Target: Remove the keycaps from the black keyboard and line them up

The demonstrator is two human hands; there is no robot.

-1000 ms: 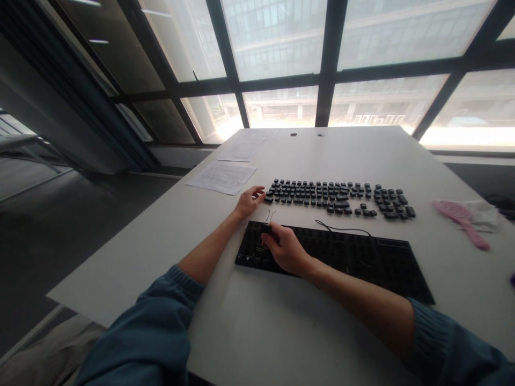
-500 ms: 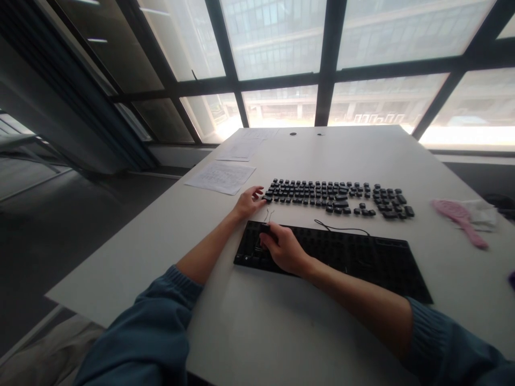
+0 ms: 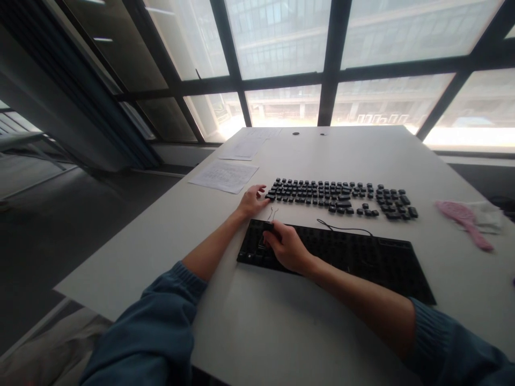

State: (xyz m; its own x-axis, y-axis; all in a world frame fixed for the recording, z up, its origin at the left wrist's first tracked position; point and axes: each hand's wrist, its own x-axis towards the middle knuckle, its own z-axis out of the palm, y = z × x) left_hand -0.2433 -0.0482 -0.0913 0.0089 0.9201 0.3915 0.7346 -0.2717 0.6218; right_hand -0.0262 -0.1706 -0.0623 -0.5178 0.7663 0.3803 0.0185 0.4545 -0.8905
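Note:
My right hand point(image 3: 287, 246) is closed round a wire keycap puller point(image 3: 268, 227) with a black handle. Thin wire prongs stick out above the handle, and more wire shows below my fingers, over the left part of a black keyboard point(image 3: 374, 262). Most of that keyboard looks bare of caps; a few remain along its lower left edge. My left hand point(image 3: 252, 201) rests on the table with its fingers apart, thumb beside the left end of several rows of loose black keycaps point(image 3: 314, 192). Whether the thumb touches a keycap I cannot tell.
The keyboard's cable point(image 3: 346, 229) loops behind it on the white table point(image 3: 317, 343). Printed papers point(image 3: 225, 177) lie at the left edge. To the right are a pink hairbrush point(image 3: 462, 217) and a white cloth point(image 3: 488, 217). Windows stand beyond the far edge.
The whole view has shifted slightly to the right. Both hands keep nearly the same places relative to the keyboard and keycaps, with the puller still in my right hand.

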